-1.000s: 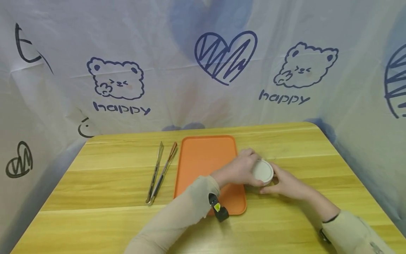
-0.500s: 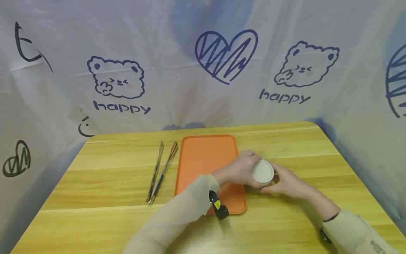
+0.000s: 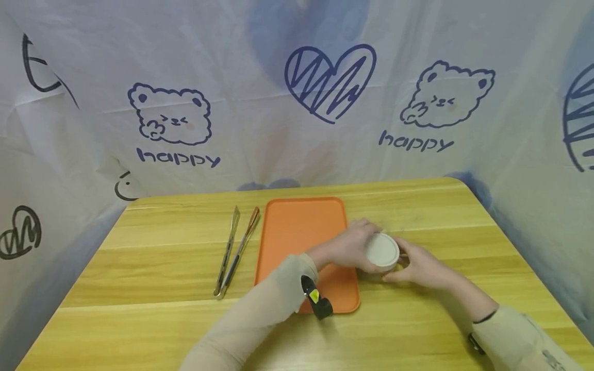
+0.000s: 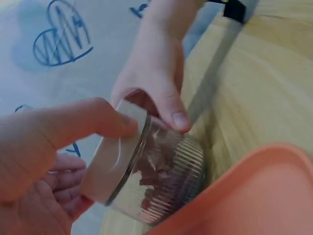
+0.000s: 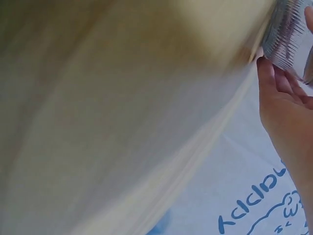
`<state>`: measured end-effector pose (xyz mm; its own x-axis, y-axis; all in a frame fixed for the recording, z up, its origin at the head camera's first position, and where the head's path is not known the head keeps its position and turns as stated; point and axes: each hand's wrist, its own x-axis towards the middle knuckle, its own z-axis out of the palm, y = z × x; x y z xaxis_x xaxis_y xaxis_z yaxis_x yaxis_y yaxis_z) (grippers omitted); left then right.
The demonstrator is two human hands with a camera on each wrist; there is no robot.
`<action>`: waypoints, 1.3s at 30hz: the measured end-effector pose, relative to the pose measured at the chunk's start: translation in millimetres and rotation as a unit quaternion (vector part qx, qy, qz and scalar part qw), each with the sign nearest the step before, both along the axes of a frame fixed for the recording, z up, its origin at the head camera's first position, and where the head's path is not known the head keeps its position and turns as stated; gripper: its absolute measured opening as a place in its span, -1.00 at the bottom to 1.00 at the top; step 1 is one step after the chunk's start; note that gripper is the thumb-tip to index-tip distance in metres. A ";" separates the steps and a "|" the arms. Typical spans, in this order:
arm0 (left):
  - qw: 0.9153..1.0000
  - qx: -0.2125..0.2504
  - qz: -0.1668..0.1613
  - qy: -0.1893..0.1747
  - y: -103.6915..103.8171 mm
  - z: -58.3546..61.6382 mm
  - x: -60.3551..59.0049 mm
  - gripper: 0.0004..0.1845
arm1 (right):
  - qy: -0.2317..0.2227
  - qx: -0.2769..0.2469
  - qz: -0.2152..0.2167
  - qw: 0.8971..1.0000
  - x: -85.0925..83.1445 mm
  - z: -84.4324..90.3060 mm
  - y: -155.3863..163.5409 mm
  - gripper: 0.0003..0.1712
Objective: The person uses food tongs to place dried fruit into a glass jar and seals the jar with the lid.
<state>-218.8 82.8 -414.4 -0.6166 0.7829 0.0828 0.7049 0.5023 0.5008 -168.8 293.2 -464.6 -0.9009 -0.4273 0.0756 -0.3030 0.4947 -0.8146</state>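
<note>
A clear ribbed glass jar (image 4: 166, 171) with a white lid (image 3: 382, 251) stands by the tray's right side, between both hands. Dark reddish-brown pieces show through its wall. My left hand (image 3: 350, 247) grips the lid, thumb along one side and fingers round the other, as the left wrist view shows. From the right, my right hand (image 3: 422, 267) holds the glass body below the lid, its thumb (image 4: 176, 115) lying on the glass. In the right wrist view only part of the jar (image 5: 283, 36) appears at the upper right.
An orange tray (image 3: 301, 221) lies under my left forearm. To its left, metal tongs (image 3: 227, 273) lie spread on the wooden table (image 3: 153, 268). Behind the table hangs a pale cloth (image 3: 260, 134) with drawings.
My left hand and the lid have shifted very slightly leftward. My right hand keeps its hold on the glass in nearly the same place; tray and tongs stay put.
</note>
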 end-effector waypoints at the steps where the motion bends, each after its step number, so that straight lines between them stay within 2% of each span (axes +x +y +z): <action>1: 1.000 0.003 0.003 -0.013 -1.4 -0.2 -0.4 -0.06 | 0.000 -0.001 0.001 1.000 0.1 -0.2 -0.2 0.02; 3: 1.000 0.006 0.019 -0.021 -2.7 -1.9 -0.2 0.01 | -0.002 -0.004 0.000 1.000 0.0 -0.6 -0.9 -0.01; 6: 0.999 0.001 0.053 0.005 -2.4 -4.8 3.2 0.04 | -0.002 -0.010 0.000 1.000 -1.3 -1.4 -1.9 -0.04; 8: 0.997 -0.004 0.068 0.034 -0.9 -6.6 5.3 -0.01 | -0.001 -0.014 0.000 1.000 -2.0 -1.9 -1.9 -0.05; 10: 0.996 -0.004 0.076 0.044 0.2 -6.8 7.1 -0.08 | -0.001 -0.016 0.001 1.000 -2.6 -2.3 -1.3 -0.05; 15: 0.996 -0.001 0.075 0.048 2.8 -7.3 5.0 -0.16 | 0.001 -0.019 0.006 1.000 -3.5 -2.8 1.0 -0.04; 21: 0.997 -0.004 0.050 0.065 2.7 -5.1 -0.8 -0.25 | 0.000 -0.023 0.014 1.000 -5.4 -2.0 1.1 -0.02; 26: 0.997 -0.016 0.048 0.057 2.3 -3.8 -2.0 -0.25 | -0.002 -0.027 0.019 0.999 -7.1 -3.4 0.8 -0.03; 30: 0.996 -0.029 0.062 0.049 1.0 -4.3 0.2 -0.19 | -0.004 -0.024 0.024 0.999 -9.0 -3.8 0.6 -0.04; 35: 0.995 -0.028 0.070 0.062 -2.7 -7.2 6.1 -0.02 | -0.013 -0.019 0.025 0.999 -9.4 -4.0 1.0 0.00; 39: 0.995 -0.011 0.082 0.064 -18.8 -3.7 9.6 0.06 | -0.043 -0.017 0.042 0.998 -8.7 -3.0 7.3 0.09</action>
<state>-209.3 64.0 -418.2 -0.7214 0.6754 0.1531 0.6701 0.6248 0.4007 -177.5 300.5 -467.6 -0.8660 -0.4998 0.0157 -0.2706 0.4420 -0.8552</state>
